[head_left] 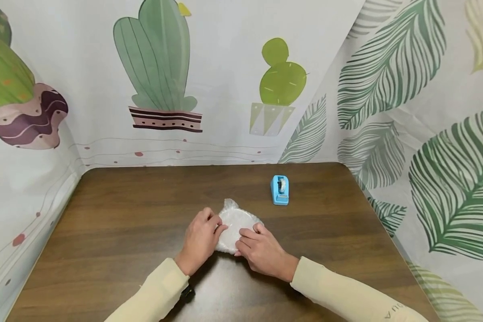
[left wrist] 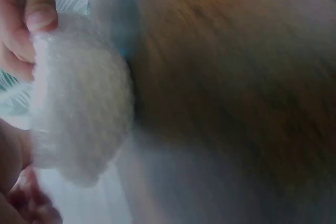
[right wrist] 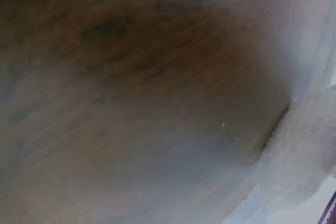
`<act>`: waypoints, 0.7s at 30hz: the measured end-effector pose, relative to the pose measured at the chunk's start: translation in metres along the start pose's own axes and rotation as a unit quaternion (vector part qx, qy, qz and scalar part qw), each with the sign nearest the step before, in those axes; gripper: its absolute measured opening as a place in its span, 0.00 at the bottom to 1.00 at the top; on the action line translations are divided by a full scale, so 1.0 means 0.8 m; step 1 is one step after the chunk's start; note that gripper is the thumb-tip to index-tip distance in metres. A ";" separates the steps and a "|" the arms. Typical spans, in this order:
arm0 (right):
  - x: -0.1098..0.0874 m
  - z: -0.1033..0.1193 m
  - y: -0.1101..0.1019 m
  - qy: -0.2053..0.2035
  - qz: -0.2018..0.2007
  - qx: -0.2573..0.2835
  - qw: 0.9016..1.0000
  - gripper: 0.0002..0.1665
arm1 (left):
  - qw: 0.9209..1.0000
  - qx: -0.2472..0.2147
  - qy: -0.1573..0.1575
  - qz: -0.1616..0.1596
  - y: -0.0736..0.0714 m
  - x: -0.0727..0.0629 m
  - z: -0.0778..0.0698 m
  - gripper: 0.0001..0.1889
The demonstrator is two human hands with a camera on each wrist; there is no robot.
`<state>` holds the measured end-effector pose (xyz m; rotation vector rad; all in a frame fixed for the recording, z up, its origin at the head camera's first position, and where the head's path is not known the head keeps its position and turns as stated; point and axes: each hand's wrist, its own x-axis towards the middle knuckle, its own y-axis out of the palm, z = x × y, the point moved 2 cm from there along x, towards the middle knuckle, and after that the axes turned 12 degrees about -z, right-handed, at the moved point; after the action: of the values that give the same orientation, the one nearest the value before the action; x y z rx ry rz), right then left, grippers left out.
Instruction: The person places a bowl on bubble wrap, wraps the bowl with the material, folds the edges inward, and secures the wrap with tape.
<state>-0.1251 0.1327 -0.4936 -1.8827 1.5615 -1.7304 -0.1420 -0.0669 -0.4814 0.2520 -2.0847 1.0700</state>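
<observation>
A roundish bundle in bubble wrap [head_left: 237, 221] lies near the middle of the table, its contents hidden by the wrap. A loose tuft of the wrap sticks up at its far side. My left hand [head_left: 200, 239] pinches the bundle's left edge with curled fingers and thumb. At the near right edge my right hand [head_left: 263, 254] grips it, fingers bent over the rim. The left wrist view shows the thick side of the bundle [left wrist: 86, 103] close up. Only part of the bundle [right wrist: 299, 150] enters the right wrist view, at the lower right.
A light blue tape dispenser [head_left: 280, 192] with a roll in it stands behind and right of the bundle. The brown wooden table [head_left: 137, 205] meets patterned cloth walls [head_left: 225, 89] at the back and sides. Something small and black [head_left: 188, 294] shows beneath the left wrist.
</observation>
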 end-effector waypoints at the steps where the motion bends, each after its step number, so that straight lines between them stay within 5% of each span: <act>1: 0.000 -0.001 0.000 0.001 0.001 0.002 1.000 0.22 | 1.000 0.007 0.028 0.002 -0.003 0.000 -0.002 0.11; 5: 0.001 -0.003 -0.001 0.004 0.002 0.007 1.000 0.21 | 0.989 0.034 0.139 0.027 -0.020 -0.003 -0.015 0.07; 10: 0.001 -0.005 -0.001 0.007 0.002 0.014 1.000 0.21 | 0.963 0.094 0.241 0.078 -0.039 -0.012 -0.034 0.07; 13: 0.001 -0.004 0.001 0.012 0.000 0.024 1.000 0.20 | 0.954 0.118 0.258 0.097 -0.041 -0.018 -0.039 0.07; 21: 0.002 -0.004 0.003 0.020 0.002 0.042 0.999 0.17 | 0.959 0.114 0.244 0.091 -0.032 -0.024 -0.033 0.11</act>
<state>-0.1290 0.1319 -0.4931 -1.8162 1.4807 -1.8118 -0.1022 -0.0662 -0.4701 -0.0927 -1.5635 1.3322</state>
